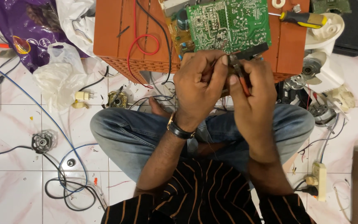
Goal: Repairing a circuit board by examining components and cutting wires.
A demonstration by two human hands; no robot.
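Head view, looking straight down. Left hand [197, 81] curled narrow, thumb and fingertips pinched together at the near edge of the green circuit board [228, 25]; whatever sits in the pinch too small to tell. Dark watch [179, 130] on that wrist. Right hand [251, 97] closed round red-handled pliers [241, 72], dark tip pointing up toward the left fingertips and just under the board edge. Board lying solder side up on an orange slatted tabletop [112, 29], its near edge touching or just above both hands. Red wire [139, 43] looping across the slats beside a black one. Yellow-and-black screwdriver [303, 18] on the tabletop, right of the board. Crossed legs in blue jeans [125, 137] on the white tiled floor [13, 182] beneath the hands. Purple bag [21, 29] and crumpled white plastic bag [61, 74] off to the left, well apart. Blue cable [34, 101] and black cable [69, 195] trailing over the tiles, a small round motor part [42, 142] near them. White power strip [320, 180] at lower right.
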